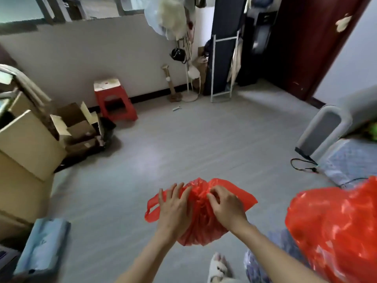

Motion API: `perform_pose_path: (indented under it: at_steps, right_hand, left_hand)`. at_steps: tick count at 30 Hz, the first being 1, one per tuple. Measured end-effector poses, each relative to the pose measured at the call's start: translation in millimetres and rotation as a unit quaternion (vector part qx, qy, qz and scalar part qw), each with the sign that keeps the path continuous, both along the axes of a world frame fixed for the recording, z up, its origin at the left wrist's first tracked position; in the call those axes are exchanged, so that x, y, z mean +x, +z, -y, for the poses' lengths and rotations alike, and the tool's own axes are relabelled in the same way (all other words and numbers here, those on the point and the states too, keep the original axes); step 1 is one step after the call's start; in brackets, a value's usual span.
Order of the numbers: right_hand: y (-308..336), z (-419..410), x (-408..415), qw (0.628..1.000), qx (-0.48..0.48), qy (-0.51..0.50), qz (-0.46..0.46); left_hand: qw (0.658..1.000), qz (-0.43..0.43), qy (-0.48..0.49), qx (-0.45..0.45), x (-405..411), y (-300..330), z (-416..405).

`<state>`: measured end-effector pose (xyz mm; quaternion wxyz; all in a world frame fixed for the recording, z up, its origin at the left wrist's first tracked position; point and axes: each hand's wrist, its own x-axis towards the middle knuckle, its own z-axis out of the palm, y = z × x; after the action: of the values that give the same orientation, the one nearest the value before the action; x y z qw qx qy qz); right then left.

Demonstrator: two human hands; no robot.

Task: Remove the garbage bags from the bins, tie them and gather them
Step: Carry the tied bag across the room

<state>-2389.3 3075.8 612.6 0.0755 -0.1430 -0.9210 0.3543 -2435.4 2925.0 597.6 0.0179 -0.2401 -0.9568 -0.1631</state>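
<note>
A red plastic garbage bag (201, 225) hangs in front of me above the grey floor, its neck bunched together at the top. My left hand (175, 209) grips the left side of the neck, with one handle loop sticking out to the left. On the right side of the gathered neck, my right hand (225, 205) pinches the plastic with curled fingers. A second, fuller red garbage bag (334, 225) sits at the lower right, apart from both hands.
Cardboard boxes (28, 144) pile up at the left, with a red stool (114, 101) by the wall. A blue pack (42, 248) lies at lower left. A grey fan (320, 131) and cables sit at right. My slippered foot (219, 266) shows below.
</note>
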Motion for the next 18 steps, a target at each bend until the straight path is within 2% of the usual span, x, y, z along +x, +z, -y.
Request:
perform_pose_path:
  at_steps: [6,11,18]
  right_hand:
    - [-29,-134,-183,0.999,-0.03,-0.045,0.008]
    - [-20,-235,-301,0.996,-0.049,-0.076,0.016]
    - [-30,-398,-483,0.988,-0.078,-0.132,0.014]
  left_hand:
    - [0.998,0.027,-0.024,-0.047,-187,-10,-137]
    - [0.996,0.017,-0.049,-0.078,-319,12,-233]
    - [0.993,0.011,-0.102,-0.052,-510,4,-392]
